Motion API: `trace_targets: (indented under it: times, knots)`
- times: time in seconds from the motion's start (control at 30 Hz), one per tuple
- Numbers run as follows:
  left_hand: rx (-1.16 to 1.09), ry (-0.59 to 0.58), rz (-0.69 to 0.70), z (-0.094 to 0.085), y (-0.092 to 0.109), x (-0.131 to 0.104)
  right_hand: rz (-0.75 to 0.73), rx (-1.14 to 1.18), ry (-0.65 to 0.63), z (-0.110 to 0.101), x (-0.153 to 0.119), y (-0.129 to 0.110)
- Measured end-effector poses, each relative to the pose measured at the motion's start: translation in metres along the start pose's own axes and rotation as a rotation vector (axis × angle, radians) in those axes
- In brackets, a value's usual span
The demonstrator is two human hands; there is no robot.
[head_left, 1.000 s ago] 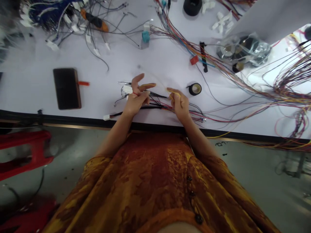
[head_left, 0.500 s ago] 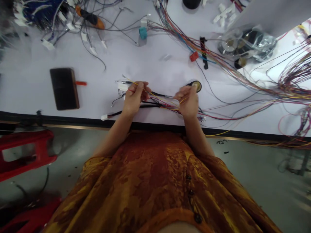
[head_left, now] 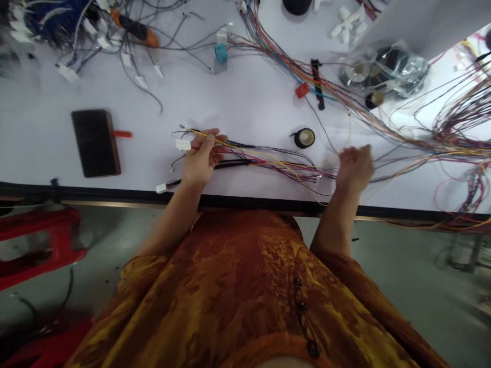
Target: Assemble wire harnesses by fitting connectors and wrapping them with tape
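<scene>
My left hand [head_left: 200, 158] pinches a yellow wire [head_left: 197, 132] between thumb and fingers, with dark wires beside it. A white connector [head_left: 183, 145] pokes out left of that hand. Below the hand runs a black-sleeved wire bundle [head_left: 233, 163], ending in another white connector [head_left: 161, 188] near the table edge. To the right, my right hand [head_left: 355, 166] is blurred, its fingers curled together over thin wires; what they hold, if anything, is hidden. Between the hands, loose wire ends with metal terminals [head_left: 316, 179] lie on the table. A roll of black tape [head_left: 305, 138] lies above them.
A dark phone-like object [head_left: 96, 143] lies at left beside an orange stick [head_left: 123, 134]. A long multicoloured harness [head_left: 276, 53] crosses the back toward a wire heap [head_left: 456, 122]. Behind are an orange-and-black tool [head_left: 135, 29], a red connector [head_left: 302, 90] and a plastic bag [head_left: 406, 71].
My right hand has moved right, away from the tape roll and the bundle, uncovering both. My left hand keeps its pinch on the yellow wire. The whole view has shifted slightly.
</scene>
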State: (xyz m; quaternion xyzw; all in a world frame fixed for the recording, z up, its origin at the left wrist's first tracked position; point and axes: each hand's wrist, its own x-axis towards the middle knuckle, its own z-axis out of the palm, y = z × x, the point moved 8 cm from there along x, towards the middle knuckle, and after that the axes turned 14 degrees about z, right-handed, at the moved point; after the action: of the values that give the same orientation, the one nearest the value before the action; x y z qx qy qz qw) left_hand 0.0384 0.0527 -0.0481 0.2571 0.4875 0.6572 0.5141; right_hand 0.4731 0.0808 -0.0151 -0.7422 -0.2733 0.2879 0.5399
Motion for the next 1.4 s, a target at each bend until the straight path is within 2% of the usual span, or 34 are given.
trace_targets:
  times: [0.03, 0.07, 0.1, 0.13, 0.17, 0.2, 0.27, 0.3, 0.33, 0.4, 0.5, 0.57, 0.73, 0.83, 0.9, 0.97, 1.1, 1.4]
  knots:
    - [0.015, -0.023, 0.005, 0.001, 0.002, -0.002, -0.132, 0.011, 0.117, -0.012, -0.010, -0.018]
    - [0.035, -0.046, 0.018, 0.002, 0.004, -0.004, -0.295, 0.014, 0.175, -0.014, -0.027, -0.038]
    - [0.059, -0.067, 0.042, 0.004, 0.007, -0.005, -0.474, -0.019, 0.137, -0.001, -0.050, -0.058]
    - [0.091, -0.087, 0.075, 0.006, 0.011, -0.006, -0.592, -0.031, -0.004, 0.023, -0.073, -0.071]
    - [0.134, -0.108, 0.114, 0.007, 0.016, -0.007, -0.648, -0.072, -0.255, 0.059, -0.096, -0.077]
    - [0.189, -0.130, 0.155, 0.008, 0.021, -0.007, -0.671, -0.196, -0.569, 0.102, -0.123, -0.075]
    - [0.316, -0.170, 0.240, 0.008, 0.032, -0.006, -0.617, -0.351, -0.977, 0.168, -0.167, -0.061]
    - [0.367, -0.190, 0.270, 0.006, 0.037, -0.005, -0.568, -0.413, -1.112, 0.192, -0.182, -0.052]
    - [0.391, -0.210, 0.283, 0.003, 0.041, -0.004, -0.524, -0.444, -1.189, 0.209, -0.191, -0.046]
    - [0.339, -0.241, 0.258, -0.004, 0.044, -0.002, -0.472, -0.449, -1.240, 0.230, -0.199, -0.042]
    - [0.157, -0.230, 0.186, -0.021, 0.046, -0.003, -0.453, -0.404, -1.228, 0.240, -0.200, -0.048]
    - [0.111, -0.206, 0.172, -0.031, 0.049, -0.004, -0.432, -0.386, -1.228, 0.244, -0.203, -0.055]
    - [0.293, -0.188, 0.243, -0.049, 0.059, -0.005, -0.343, -0.239, -1.256, 0.261, -0.217, -0.079]
    - [0.377, -0.140, 0.332, -0.056, 0.064, -0.004, -0.367, -0.211, -1.282, 0.268, -0.226, -0.089]
    - [0.303, -0.093, 0.315, -0.058, 0.061, -0.002, -0.416, -0.241, -1.302, 0.268, -0.230, -0.089]
    - [0.199, -0.049, 0.240, -0.058, 0.054, 0.000, -0.441, -0.286, -1.333, 0.266, -0.232, -0.085]
    - [0.120, -0.012, 0.116, -0.052, 0.045, 0.002, -0.404, -0.303, -1.380, 0.263, -0.231, -0.075]
    - [0.157, 0.009, 0.126, -0.051, 0.050, 0.001, -0.370, -0.315, -1.400, 0.266, -0.232, -0.072]
